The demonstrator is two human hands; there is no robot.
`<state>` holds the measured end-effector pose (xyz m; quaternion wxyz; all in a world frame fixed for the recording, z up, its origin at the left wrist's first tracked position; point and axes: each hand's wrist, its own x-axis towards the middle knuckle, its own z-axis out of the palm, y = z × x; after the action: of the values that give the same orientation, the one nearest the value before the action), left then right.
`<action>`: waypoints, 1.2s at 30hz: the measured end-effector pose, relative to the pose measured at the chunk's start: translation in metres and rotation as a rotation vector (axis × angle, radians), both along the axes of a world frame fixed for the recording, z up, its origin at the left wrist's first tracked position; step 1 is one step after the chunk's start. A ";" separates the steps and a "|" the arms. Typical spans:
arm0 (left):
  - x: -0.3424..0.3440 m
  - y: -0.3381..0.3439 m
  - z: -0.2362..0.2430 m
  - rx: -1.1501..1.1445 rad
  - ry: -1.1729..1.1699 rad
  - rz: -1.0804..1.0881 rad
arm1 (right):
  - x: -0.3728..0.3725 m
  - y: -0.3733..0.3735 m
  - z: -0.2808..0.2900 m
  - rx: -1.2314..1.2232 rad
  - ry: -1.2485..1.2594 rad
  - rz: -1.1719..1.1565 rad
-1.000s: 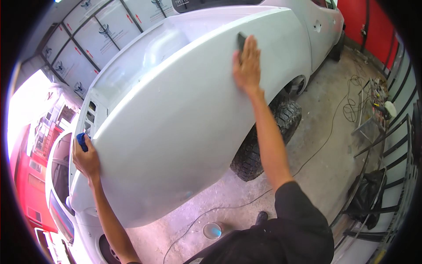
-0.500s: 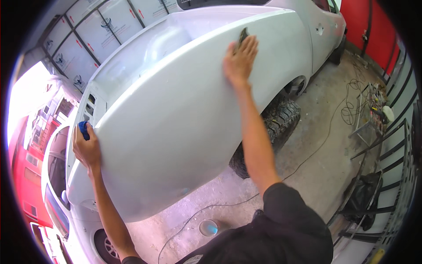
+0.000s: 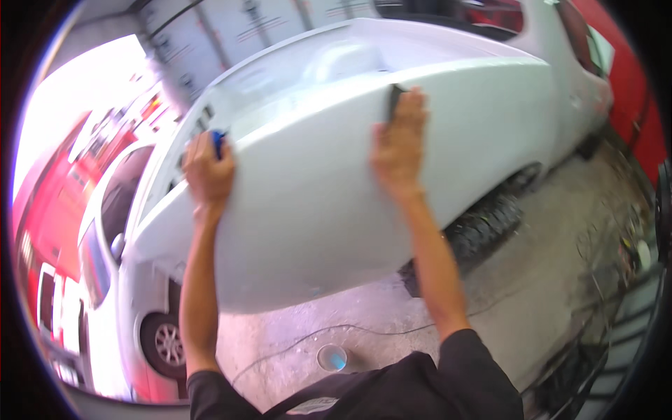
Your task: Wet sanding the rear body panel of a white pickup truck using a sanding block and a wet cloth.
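A pale grey-white pickup bed side panel (image 3: pixel 315 203) curves in front of me. My right hand (image 3: pixel 402 150) lies against it just below the top rail, fingers straight and close together. Under that palm is a dark flat sheet (image 3: pixel 396 102), its upper end sticking out above the fingers; its exact kind is blurred. At the bed's rear corner, my left hand (image 3: pixel 208 171) is curled around a crumpled-looking blue thing (image 3: pixel 218 142), mostly hidden by the fingers. That hand rests at the panel's rear edge.
A bucket (image 3: pixel 332 358) with bluish contents stands on the concrete floor below the panel, near a thin cable (image 3: pixel 343 326). The rear tyre (image 3: pixel 483 224) sits under the bed. Another white car (image 3: pixel 115 280) is at left, metal racking (image 3: pixel 630 315) at right.
My view has swung, shifting the truck rightward in the picture. My right hand has slid along the panel toward the rear, closer to my left hand, which stays at the rear corner.
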<state>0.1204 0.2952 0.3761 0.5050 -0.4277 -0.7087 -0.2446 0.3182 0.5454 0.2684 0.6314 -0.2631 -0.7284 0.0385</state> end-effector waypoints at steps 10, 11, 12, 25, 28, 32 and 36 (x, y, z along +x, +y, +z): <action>0.011 0.009 -0.006 0.029 -0.125 -0.031 | -0.012 -0.026 -0.009 0.057 -0.120 -0.128; 0.011 0.005 -0.007 0.023 -0.120 -0.052 | -0.007 -0.022 -0.004 0.061 -0.121 -0.123; 0.010 0.003 -0.007 0.025 -0.112 -0.065 | 0.011 -0.005 0.008 0.065 -0.159 -0.133; 0.016 0.007 -0.002 0.028 -0.125 -0.087 | 0.058 0.053 0.017 0.065 -0.116 -0.147; 0.024 0.033 -0.002 0.032 -0.108 -0.121 | 0.121 0.178 0.039 -0.216 0.011 -0.337; -0.004 0.000 -0.007 0.017 -0.007 0.001 | 0.017 0.053 -0.012 -0.092 0.035 -0.100; 0.019 0.008 0.003 0.007 -0.149 0.056 | 0.085 0.097 0.007 -0.061 -0.037 -0.057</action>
<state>0.1390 0.3035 0.3790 0.4590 -0.3866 -0.7552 -0.2637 0.4035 0.6420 0.2758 0.6105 -0.3035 -0.7306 0.0380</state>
